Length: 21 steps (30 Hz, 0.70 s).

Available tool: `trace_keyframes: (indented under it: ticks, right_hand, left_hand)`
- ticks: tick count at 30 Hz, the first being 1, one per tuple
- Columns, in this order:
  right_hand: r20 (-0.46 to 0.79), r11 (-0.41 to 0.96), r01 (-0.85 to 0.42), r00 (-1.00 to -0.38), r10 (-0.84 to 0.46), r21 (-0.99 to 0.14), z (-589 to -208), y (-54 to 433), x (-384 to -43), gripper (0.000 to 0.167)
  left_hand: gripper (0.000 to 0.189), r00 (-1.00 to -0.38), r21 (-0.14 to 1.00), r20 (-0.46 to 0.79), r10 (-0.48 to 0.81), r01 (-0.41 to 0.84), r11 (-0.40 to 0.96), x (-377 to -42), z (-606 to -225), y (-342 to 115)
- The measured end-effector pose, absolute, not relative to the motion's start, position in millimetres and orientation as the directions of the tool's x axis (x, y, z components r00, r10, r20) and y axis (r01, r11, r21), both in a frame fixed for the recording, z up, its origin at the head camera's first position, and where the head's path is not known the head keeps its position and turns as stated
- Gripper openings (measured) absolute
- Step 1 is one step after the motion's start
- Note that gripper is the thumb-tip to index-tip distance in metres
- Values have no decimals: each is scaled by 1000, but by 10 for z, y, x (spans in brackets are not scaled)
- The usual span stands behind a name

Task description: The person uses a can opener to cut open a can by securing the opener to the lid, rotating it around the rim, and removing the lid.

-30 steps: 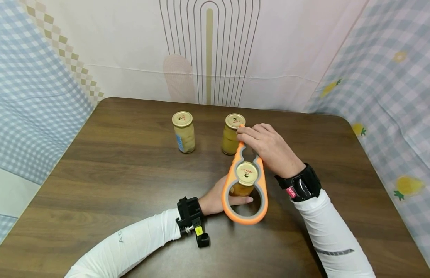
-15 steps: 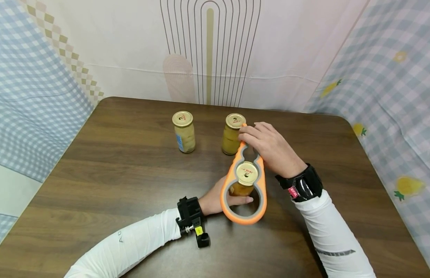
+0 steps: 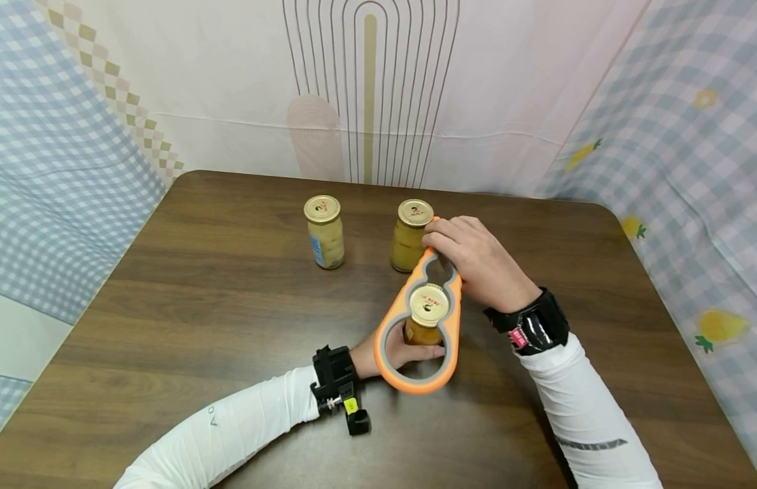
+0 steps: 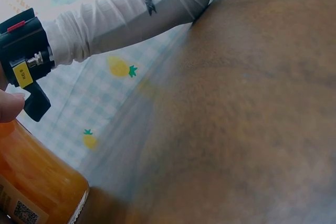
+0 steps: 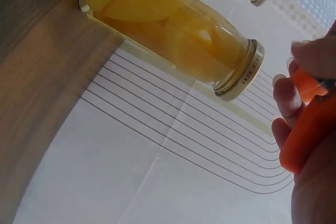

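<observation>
On the tabletop, before a cloth, a left jar and a right jar stand apart near the rear edge. Before the right jar, a front jar is in the left grip. From above, a jar opener frames its lid, its far end in the right grip, beside the right jar.

Compared with 1 second ago, we see the orange-and-grey jar opener turned clockwise in the head view: its wide end has swung left, and its narrow tip has edged right across the lid of the rear jar. We find the right hand slightly farther right and the gold lid inside the opener slightly farther left. We now see more of the left hand through the wide ring.
</observation>
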State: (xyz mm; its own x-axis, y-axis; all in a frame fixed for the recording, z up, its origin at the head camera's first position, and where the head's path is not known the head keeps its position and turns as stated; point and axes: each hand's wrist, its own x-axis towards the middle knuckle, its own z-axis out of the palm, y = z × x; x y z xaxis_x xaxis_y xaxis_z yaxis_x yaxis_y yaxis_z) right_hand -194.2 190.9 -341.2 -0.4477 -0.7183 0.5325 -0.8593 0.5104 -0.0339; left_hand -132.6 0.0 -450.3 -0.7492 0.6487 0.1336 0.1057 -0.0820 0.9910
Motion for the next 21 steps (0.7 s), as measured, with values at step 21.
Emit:
trace_keyframes:
  ticks: [21]
  right_hand:
    - [612, 522, -844, -478, -631, -122, -3377, 1999, -1955, 9]
  left_hand:
    - [82, -589, 929, 321, 742, 45, -366, -1434, -4351, 29]
